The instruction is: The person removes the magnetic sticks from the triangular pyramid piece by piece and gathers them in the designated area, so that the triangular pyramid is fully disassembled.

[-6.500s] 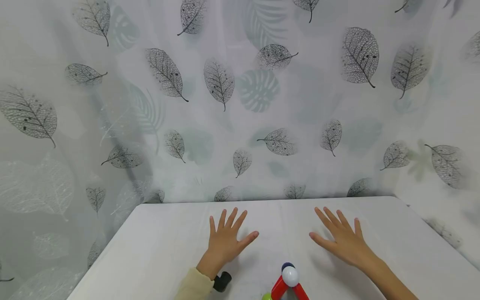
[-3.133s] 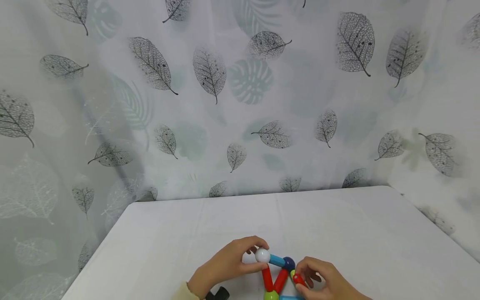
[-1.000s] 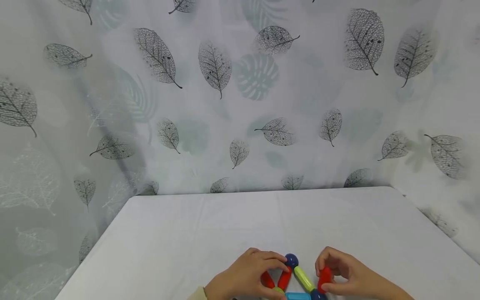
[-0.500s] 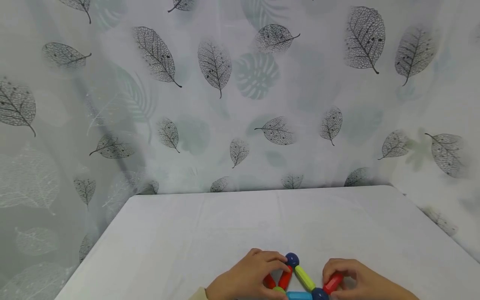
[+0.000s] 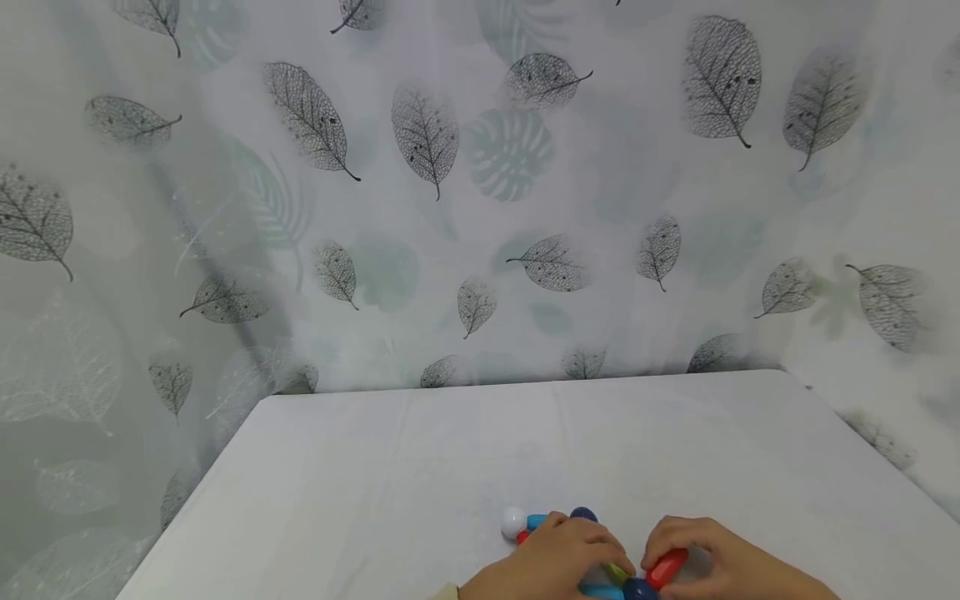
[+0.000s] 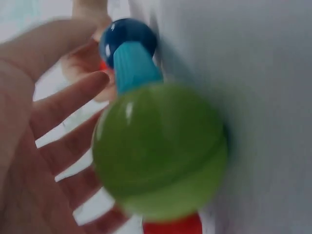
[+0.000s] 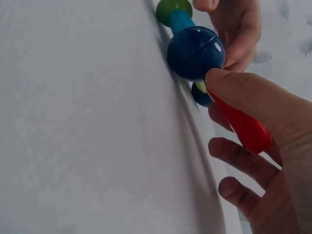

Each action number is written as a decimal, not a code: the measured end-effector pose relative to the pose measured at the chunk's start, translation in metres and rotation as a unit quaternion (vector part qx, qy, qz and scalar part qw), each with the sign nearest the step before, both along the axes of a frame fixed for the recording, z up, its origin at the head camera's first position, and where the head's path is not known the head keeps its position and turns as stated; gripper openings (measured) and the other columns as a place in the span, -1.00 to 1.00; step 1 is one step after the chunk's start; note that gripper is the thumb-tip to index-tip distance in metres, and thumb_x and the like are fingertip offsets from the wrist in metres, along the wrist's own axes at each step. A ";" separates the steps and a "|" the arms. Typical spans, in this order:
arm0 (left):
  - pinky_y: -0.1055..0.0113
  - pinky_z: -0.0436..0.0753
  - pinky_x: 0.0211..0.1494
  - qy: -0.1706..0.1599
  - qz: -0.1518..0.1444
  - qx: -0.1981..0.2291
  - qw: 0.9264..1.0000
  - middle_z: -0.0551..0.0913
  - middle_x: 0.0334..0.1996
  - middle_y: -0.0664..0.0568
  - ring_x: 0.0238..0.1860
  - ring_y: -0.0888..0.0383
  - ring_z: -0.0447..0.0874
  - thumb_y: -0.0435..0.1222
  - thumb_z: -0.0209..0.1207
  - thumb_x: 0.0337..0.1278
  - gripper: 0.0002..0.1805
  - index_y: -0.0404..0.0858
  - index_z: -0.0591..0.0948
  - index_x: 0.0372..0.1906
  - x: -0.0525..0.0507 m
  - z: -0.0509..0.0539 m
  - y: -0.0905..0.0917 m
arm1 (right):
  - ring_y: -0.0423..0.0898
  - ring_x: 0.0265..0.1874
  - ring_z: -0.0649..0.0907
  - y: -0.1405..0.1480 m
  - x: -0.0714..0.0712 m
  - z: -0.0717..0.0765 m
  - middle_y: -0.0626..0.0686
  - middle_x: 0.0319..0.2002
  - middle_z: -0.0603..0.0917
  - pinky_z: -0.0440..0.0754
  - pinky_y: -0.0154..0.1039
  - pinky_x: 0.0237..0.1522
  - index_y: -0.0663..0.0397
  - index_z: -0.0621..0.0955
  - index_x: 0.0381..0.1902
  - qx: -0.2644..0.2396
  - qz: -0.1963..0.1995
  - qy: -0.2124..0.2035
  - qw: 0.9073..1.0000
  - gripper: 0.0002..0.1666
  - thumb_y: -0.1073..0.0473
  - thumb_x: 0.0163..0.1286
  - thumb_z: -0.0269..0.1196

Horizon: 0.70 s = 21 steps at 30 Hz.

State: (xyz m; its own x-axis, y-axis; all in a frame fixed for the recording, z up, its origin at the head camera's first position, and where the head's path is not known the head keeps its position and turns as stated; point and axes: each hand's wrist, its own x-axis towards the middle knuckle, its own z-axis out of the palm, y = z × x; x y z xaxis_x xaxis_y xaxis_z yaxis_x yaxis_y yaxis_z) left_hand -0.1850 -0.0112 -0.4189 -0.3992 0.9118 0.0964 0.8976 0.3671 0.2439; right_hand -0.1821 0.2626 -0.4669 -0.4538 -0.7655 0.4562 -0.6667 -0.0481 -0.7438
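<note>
My right hand (image 5: 723,562) pinches a red magnetic stick (image 5: 666,568) between thumb and forefinger, its near end against a dark blue ball (image 5: 639,588). My left hand (image 5: 551,560) reaches over the joined sticks and balls, fingers spread; its fingertips are beside the dark blue ball and a yellow-green stick (image 5: 618,573). In the left wrist view a large green ball (image 6: 161,151) joins a light blue stick (image 6: 134,68), which runs to the dark blue ball (image 6: 127,41). A white ball (image 5: 513,522) shows past the left hand, which hides much of the structure.
The pieces lie on a white table (image 5: 420,467) near the lower edge of the head view. Behind it hangs a leaf-patterned curtain (image 5: 480,208). Another dark blue ball (image 5: 583,513) sits at the far corner of the structure.
My left hand has moved right, from the red sticks towards the near dark blue ball, uncovering the white ball. The red stick, earlier upright in my right hand, now lies tilted against that ball.
</note>
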 end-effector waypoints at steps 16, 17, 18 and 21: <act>0.33 0.43 -0.04 0.029 0.064 -0.001 0.998 0.58 0.05 0.45 0.17 0.40 0.40 0.11 0.25 0.15 -0.57 0.20 0.61 0.13 0.010 -0.016 0.012 | -0.16 -0.23 0.63 -0.005 0.001 -0.010 0.02 -0.18 0.67 0.59 -0.34 -0.26 0.07 0.59 0.04 -0.005 0.005 0.059 0.998 -0.47 0.60 0.16 0.23; 0.35 0.43 -0.05 0.029 0.064 0.000 0.998 0.58 0.04 0.45 0.17 0.40 0.40 0.12 0.26 0.14 -0.56 0.20 0.61 0.13 0.010 -0.016 0.012 | -0.17 -0.25 0.62 -0.006 0.001 -0.010 0.01 -0.19 0.67 0.59 -0.35 -0.26 0.06 0.59 0.02 -0.006 0.002 0.067 0.998 -0.49 0.59 0.16 0.24; 0.35 0.42 -0.05 0.030 0.063 0.001 0.998 0.58 0.04 0.45 0.16 0.40 0.40 0.12 0.27 0.13 -0.56 0.20 0.61 0.14 0.010 -0.016 0.012 | -0.17 -0.27 0.62 -0.007 0.000 -0.011 0.02 -0.20 0.67 0.59 -0.36 -0.27 0.07 0.59 0.01 -0.008 0.000 0.076 0.997 -0.51 0.58 0.16 0.25; 0.38 0.40 -0.06 0.033 0.059 0.009 0.998 0.59 0.02 0.43 0.15 0.41 0.40 0.11 0.28 0.12 -0.55 0.18 0.62 0.13 0.009 -0.015 0.011 | -0.16 -0.32 0.62 -0.009 -0.001 -0.012 0.04 -0.22 0.66 0.60 -0.36 -0.29 0.08 0.60 -0.02 -0.012 -0.001 0.084 0.996 -0.56 0.57 0.19 0.24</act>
